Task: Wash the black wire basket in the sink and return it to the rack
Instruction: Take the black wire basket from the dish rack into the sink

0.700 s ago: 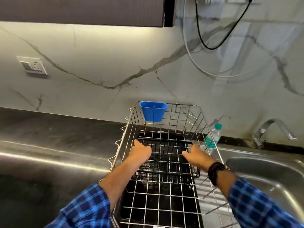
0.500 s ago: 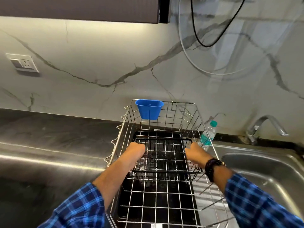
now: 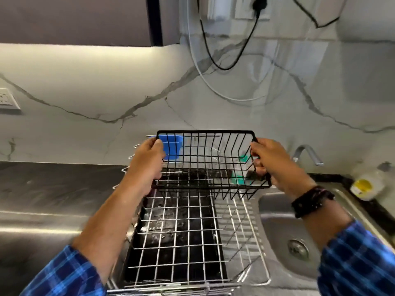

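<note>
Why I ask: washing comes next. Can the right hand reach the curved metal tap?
Probably not yet: the right hand grips the black wire basket, as does the left hand. Nothing blocks the curved metal tap; it must let go first.

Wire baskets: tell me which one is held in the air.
The black basket, gripped at its ends by the left hand and right hand; the chrome rack sits on the counter.

basket (image 3: 205, 165): black coated wire | rack (image 3: 188, 227): shiny metal | sink (image 3: 277, 221): brushed steel
</note>
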Demonstrator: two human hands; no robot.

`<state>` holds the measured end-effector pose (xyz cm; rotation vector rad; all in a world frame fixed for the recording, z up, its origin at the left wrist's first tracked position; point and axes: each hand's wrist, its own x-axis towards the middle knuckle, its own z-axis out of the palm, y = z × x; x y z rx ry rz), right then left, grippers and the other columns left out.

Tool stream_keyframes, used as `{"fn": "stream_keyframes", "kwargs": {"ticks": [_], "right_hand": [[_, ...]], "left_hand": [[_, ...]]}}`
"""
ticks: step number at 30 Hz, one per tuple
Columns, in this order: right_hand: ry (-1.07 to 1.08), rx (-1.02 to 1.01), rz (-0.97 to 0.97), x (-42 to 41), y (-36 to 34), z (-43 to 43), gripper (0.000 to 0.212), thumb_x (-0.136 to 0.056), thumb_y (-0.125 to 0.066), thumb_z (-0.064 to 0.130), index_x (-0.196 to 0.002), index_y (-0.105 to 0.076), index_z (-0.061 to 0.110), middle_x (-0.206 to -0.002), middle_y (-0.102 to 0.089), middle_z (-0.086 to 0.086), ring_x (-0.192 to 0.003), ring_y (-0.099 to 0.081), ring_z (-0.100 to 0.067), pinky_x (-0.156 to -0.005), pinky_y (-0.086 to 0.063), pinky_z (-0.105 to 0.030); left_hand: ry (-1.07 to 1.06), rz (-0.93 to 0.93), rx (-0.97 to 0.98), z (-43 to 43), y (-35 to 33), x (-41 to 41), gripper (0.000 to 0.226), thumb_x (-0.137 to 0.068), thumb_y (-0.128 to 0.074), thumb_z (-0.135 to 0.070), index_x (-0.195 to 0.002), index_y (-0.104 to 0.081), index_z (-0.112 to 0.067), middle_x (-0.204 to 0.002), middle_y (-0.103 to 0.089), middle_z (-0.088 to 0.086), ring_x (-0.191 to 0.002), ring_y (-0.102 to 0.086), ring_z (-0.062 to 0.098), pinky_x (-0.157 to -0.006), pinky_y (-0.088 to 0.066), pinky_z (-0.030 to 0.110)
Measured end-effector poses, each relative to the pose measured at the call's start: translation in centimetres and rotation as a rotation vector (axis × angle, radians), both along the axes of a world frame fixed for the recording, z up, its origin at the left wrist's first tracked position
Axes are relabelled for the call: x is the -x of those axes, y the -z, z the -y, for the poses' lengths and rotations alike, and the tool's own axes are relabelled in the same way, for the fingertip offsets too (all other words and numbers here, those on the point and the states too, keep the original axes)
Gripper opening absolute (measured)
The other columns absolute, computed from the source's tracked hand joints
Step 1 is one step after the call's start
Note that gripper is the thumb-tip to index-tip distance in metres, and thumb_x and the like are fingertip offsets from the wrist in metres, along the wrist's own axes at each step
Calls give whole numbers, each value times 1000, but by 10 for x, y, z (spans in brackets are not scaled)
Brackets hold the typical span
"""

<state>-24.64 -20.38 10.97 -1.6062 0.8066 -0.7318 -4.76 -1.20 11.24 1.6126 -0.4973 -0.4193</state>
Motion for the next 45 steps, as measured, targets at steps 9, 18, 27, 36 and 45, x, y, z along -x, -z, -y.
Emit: {"fn": "stream_keyframes", "kwargs": {"ticks": [9, 18, 27, 36, 45], "right_hand": [[158, -46, 13, 170, 20, 71, 19, -103, -50, 25, -86, -55, 20, -65, -40, 5, -50, -34, -7, -36, -26, -19], [181, -116, -106, 310, 56, 134, 19, -104, -48, 24, -92, -53, 10, -69, -41, 0, -50, -37, -7, -38, -31, -22], [254, -138, -219, 336, 92, 160, 24, -101, -53, 28, -89, -59, 7, -72, -51, -6, -63, -47, -19, -47, -38, -30], [279, -246, -363, 326, 154, 183, 27, -102, -51, 20, -89, -62, -1, -67, -54, -11, -44, -47, -14, -42, -39, -25], [287, -440, -524, 320, 249, 227, 13, -101, -54, 23, -93, -61, 16, -89, -62, -3, -83, -59, -17, -69, -44, -29]], "left_hand": [[107, -177, 61, 93, 12, 150, 23, -106, -41, -27, -92, -58, -32, -67, -44, -6, -45, -32, 5, -39, -25, 20], [150, -99, -62, 185, 64, 267, 31, -107, -39, -26, -130, -58, -26, -69, -44, -4, -46, -35, 7, -34, -27, 21], [153, -141, -144, 230, 122, 289, 35, -108, -37, -28, -140, -50, -27, -72, -46, 0, -47, -34, 9, -35, -28, 22], [192, -235, -159, 251, 190, 278, 29, -109, -34, -28, -128, -55, -35, -64, -42, -3, -46, -34, 9, -36, -29, 23], [169, -257, -342, 302, 304, 290, 42, -106, -32, -33, -146, -45, -33, -136, -62, 9, -115, -64, 39, -96, -55, 52]]}}
